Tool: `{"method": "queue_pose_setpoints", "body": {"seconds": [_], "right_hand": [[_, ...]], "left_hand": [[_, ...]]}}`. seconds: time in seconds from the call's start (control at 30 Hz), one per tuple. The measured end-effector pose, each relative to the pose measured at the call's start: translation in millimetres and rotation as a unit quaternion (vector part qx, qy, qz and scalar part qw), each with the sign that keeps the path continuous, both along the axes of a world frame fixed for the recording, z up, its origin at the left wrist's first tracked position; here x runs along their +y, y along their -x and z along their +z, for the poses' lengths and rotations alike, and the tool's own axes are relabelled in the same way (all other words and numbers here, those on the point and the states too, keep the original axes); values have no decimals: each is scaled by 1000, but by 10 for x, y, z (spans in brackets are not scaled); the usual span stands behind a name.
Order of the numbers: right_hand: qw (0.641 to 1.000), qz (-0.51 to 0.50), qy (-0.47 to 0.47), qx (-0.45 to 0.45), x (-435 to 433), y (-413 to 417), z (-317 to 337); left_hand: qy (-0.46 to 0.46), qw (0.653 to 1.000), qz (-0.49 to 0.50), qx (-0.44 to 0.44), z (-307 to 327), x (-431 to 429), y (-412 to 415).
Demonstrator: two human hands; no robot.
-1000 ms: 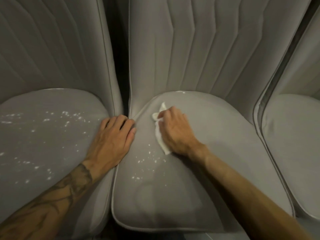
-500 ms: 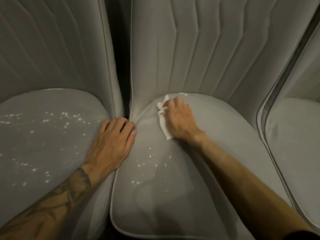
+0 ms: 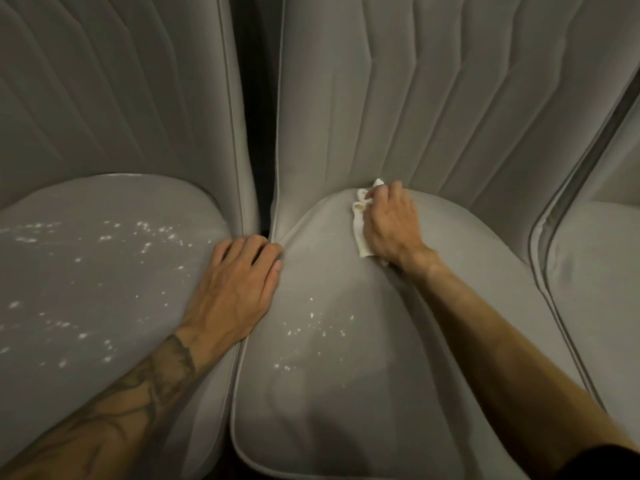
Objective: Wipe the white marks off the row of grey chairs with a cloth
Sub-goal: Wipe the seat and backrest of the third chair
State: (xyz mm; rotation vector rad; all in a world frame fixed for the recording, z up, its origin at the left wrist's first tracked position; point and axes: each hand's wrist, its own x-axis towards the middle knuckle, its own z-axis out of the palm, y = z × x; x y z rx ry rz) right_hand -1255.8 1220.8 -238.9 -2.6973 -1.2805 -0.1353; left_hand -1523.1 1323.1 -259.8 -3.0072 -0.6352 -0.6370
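Three grey padded chairs stand side by side. On the middle chair's seat (image 3: 346, 393), my right hand (image 3: 391, 226) presses a folded white cloth (image 3: 361, 230) against the cushion, close to where it meets the backrest. A patch of white marks (image 3: 311, 327) lies on that seat, nearer to me than the cloth. The left chair's seat (image 3: 69, 375) carries many scattered white marks (image 3: 104, 271). My left hand (image 3: 235, 289) rests flat, fingers apart, on the right edge of the left seat, at the gap between the two chairs.
A dark narrow gap (image 3: 254, 116) runs between the left and middle backrests. The right chair's seat (image 3: 602, 289) shows no marks in view. Ribbed backrests (image 3: 415, 98) rise behind the seats.
My right hand has slid the cloth away from me, up the middle seat towards the backrest. My left hand has stayed in place.
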Motion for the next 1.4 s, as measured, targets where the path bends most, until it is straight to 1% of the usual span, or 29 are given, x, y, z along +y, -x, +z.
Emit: {"method": "queue_pose_setpoints", "body": {"seconds": [0.03, 0.07, 0.13, 0.17, 0.2, 0.23, 0.3, 0.37, 0.4, 0.5, 0.53, 0.6, 0.63, 0.67, 0.73, 0.77, 0.8, 0.83, 0.9, 0.93, 0.97, 1.03, 1.1, 1.17, 1.2, 1.27, 1.33, 1.4], "right_hand": [[999, 36, 3, 8, 81, 193, -12], [995, 96, -2, 16, 127, 438, -37], [973, 229, -24, 16, 49, 896, -57], [962, 272, -23, 12, -30, 962, -49], [957, 289, -13, 18, -88, 914, -6], [960, 279, -7, 24, -119, 805, 30], [976, 214, -7, 30, -122, 512, 59], [987, 157, 2, 35, -119, 489, 75], [986, 165, -1, 34, -142, 648, 69], [959, 281, -26, 41, -454, 1330, 98], [945, 323, -30, 47, -618, 1467, 115], [932, 359, 2, 56, -813, 1450, 183], [936, 348, 16, 57, -824, 1338, 215], [947, 316, 22, 52, -792, 1200, 222], [974, 225, 21, 21, -669, 991, 200], [982, 188, 24, 7, -614, 1028, 186], [983, 181, 18, 0, -584, 1166, 152], [979, 204, -1, 10, -596, 1388, 120], [954, 289, -34, 64, -747, 1867, 99], [942, 324, -33, 77, -842, 1983, 102], [938, 337, -20, 84, -893, 1971, 137], [946, 315, 1, 73, -878, 1747, 212], [967, 251, 8, 26, -797, 1458, 193], [982, 191, -3, 9, -708, 1458, 140], [983, 185, -11, 10, -678, 1592, 97], [969, 242, -43, 31, -692, 1990, 13], [948, 316, -29, 16, -779, 2178, -11], [949, 316, -7, 11, -787, 2014, 80]], "left_hand": [[3, 1000, -1, 0, 8, 1, 0], [6, 1000, -3, 0, 15, 2, 5], [14, 1000, -3, -1, 16, 10, 12], [17, 1000, -3, -3, 15, 14, 11], [19, 1000, -3, -3, 18, 17, 13], [20, 1000, -2, -4, 22, 10, 17], [21, 1000, 0, -5, 35, -15, 9], [28, 1000, 1, -3, 38, -29, 17], [30, 1000, 2, -2, 42, -26, 24], [33, 999, 1, 2, 52, -1, 55], [36, 999, 1, 5, 60, -6, 65], [39, 999, -1, 10, 76, -26, 78], [40, 999, -3, 12, 84, -36, 86], [42, 999, -5, 14, 90, -50, 94], [51, 999, -7, 17, 106, -62, 101], [60, 998, -6, 18, 112, -68, 109], [70, 997, -7, 18, 118, -69, 125], [78, 997, -11, 19, 120, -73, 147], [86, 996, -22, 25, 115, -90, 222], [85, 996, -25, 32, 114, -100, 272], [80, 996, -25, 37, 116, -116, 330], [76, 996, -16, 31, 125, -195, 491], [81, 997, 12, 12, 116, -331, 695], [85, 995, 59, 1, 90, -500, 904], [90, 993, 82, 3, 70, -580, 986], [98, 989, 107, 14, 31, -674, 1091], [101, 988, 117, 7, 19, -669, 1106], [99, 987, 123, -1, 19, -668, 1089]]}}
